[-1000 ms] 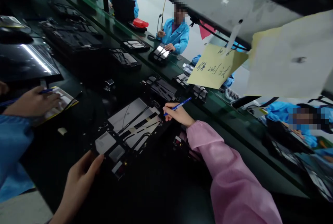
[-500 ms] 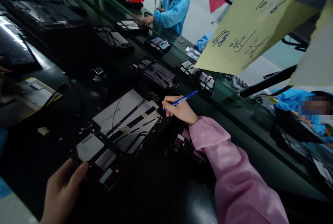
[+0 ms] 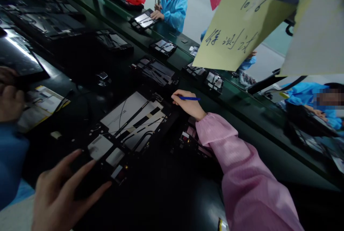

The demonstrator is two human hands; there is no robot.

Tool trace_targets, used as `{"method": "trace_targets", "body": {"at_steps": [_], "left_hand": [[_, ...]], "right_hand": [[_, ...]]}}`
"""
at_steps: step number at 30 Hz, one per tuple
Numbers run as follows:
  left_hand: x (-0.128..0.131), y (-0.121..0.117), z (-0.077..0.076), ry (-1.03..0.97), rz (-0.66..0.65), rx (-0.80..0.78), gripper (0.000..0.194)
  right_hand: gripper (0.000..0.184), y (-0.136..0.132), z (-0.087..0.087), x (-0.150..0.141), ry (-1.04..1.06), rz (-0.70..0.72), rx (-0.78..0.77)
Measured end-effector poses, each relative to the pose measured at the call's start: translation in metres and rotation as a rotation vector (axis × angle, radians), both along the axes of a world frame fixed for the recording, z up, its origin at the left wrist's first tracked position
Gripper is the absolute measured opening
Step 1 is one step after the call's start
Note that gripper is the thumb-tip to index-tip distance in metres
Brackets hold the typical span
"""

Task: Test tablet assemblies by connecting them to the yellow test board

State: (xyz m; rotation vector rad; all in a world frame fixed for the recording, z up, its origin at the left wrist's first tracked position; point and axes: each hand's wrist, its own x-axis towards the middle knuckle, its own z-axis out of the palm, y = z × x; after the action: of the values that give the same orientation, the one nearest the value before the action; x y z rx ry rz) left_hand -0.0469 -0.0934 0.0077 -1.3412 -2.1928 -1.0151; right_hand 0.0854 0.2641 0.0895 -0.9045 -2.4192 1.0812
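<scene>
An opened tablet (image 3: 129,127) with pale battery panels and black cables lies on the dark bench in front of me. My left hand (image 3: 60,195) rests at its near left corner with fingers spread flat, holding nothing. My right hand (image 3: 188,105), in a pink sleeve, is closed round a blue pen (image 3: 189,98) at the tablet's far right edge, the pen lying nearly level.
A co-worker's hand (image 3: 9,96) in a blue sleeve holds something beside a yellow-edged card (image 3: 43,104) at left. More opened devices (image 3: 156,71) line the green conveyor. A yellow handwritten note (image 3: 236,34) hangs overhead. Workers in blue coats (image 3: 173,1) sit across.
My left hand has spread its fingers flat over the tablet's near corner. My right hand has tipped the pen from slanting upward to nearly level. The co-worker's hand has come back in at left.
</scene>
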Motion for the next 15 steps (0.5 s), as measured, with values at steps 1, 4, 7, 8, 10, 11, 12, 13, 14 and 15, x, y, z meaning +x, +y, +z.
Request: {"method": "trace_targets", "body": {"at_steps": [1,4,7,8,10,11,12,13,14,15], "left_hand": [[-0.002,0.0,0.003,0.113,-0.117,-0.061,0.055],[-0.005,0.003,0.003,0.249,-0.309,-0.244,0.062],[-0.003,0.007,-0.002,0.252,-0.248,-0.257,0.064],[-0.002,0.007,-0.002,0.244,-0.232,-0.23,0.064],[-0.004,0.008,0.001,0.213,-0.236,-0.16,0.062],[-0.005,0.009,0.005,0.19,-0.228,-0.101,0.06],[-0.007,0.01,0.009,0.163,-0.205,-0.025,0.057],[-0.008,0.011,0.014,0.136,-0.167,0.055,0.053],[-0.009,0.013,0.019,0.113,-0.122,0.135,0.049],[-0.01,0.015,0.023,0.095,-0.077,0.207,0.045]], "right_hand": [[0.011,-0.001,0.001,0.001,-0.072,0.022,0.021],[0.011,-0.009,0.006,0.004,-0.136,0.083,0.029],[0.011,-0.019,0.016,0.003,-0.11,0.098,0.031],[0.01,-0.021,0.021,0.002,-0.116,0.094,0.026],[0.007,-0.023,0.031,-0.002,-0.122,0.057,-0.021],[0.008,-0.023,0.036,-0.004,-0.106,0.026,-0.075],[0.009,-0.022,0.041,-0.006,-0.064,-0.006,-0.148],[0.012,-0.02,0.045,-0.008,0.005,-0.032,-0.228],[0.016,-0.018,0.048,-0.009,0.093,-0.049,-0.302],[0.019,-0.016,0.049,-0.01,0.181,-0.053,-0.363]]}}
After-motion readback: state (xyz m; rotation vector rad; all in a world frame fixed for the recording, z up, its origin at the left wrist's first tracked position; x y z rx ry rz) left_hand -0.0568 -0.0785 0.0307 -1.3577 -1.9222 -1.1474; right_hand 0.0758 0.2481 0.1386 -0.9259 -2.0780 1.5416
